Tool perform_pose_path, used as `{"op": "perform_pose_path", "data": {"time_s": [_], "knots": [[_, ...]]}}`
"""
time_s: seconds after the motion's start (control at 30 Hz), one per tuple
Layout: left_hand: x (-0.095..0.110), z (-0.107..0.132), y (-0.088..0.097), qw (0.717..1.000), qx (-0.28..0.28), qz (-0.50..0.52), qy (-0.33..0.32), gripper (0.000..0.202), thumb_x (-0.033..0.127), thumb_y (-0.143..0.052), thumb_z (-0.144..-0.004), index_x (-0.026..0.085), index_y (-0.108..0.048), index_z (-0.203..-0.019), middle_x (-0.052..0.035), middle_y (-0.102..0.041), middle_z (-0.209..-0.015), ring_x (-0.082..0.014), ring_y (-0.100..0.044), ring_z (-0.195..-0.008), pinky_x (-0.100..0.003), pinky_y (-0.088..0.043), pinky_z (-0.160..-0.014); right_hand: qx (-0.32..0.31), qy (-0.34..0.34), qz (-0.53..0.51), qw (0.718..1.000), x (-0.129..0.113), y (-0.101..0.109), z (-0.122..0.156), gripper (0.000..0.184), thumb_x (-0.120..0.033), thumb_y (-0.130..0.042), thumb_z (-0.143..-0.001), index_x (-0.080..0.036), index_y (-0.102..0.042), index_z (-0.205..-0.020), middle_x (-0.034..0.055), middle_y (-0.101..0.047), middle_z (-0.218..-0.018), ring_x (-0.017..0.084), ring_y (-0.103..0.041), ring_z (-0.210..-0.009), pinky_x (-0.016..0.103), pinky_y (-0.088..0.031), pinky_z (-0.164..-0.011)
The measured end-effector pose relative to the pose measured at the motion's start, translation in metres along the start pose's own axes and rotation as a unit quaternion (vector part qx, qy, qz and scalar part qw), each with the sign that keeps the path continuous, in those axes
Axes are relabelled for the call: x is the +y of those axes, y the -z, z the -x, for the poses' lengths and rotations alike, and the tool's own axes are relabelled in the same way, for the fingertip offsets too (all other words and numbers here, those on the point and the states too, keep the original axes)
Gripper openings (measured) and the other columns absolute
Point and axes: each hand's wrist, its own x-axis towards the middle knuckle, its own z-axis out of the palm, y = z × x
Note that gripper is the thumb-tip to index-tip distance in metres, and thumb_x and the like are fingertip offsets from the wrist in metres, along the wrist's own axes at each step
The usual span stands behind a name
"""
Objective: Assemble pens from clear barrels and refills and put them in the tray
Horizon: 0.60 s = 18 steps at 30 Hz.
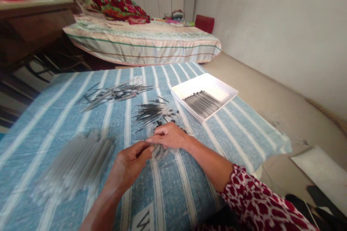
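My left hand and my right hand meet over the cloth, the fingers of both closed in a pinch. Whatever is between them is hidden by the fingers. Under and beside my right hand lies a heap of small clear and black parts. Just beyond is a bundle of thin black sticks, fanned out. To the left of my left hand, a large pile of translucent grey tubes lies side by side. A white open box holds a row of grey, dark-tipped tubes.
A blue and white striped cloth covers the table. Loose dark sticks and grey pieces are scattered at the back left. Beyond stand a bed and, at left, a wooden desk. A wall rises at right.
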Motion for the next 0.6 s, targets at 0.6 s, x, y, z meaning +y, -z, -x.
{"op": "perform_pose_path", "data": {"time_s": [0.6], "knots": [[-0.01,-0.004,0.001,0.998,0.034,-0.044,-0.029,0.035,0.044,-0.053,-0.073,0.021,-0.068,-0.095,-0.0017,-0.072,-0.079,-0.0207,-0.065,-0.069,-0.025,-0.05,-0.065,0.05,-0.016,-0.005,0.999,-0.004,0.002,0.0,0.048,-0.055,-0.056,-0.074,-0.017,-0.039,-0.048,-0.0091,-0.034,-0.039,0.005,-0.033,-0.041,0.017,-0.026,-0.042]]}}
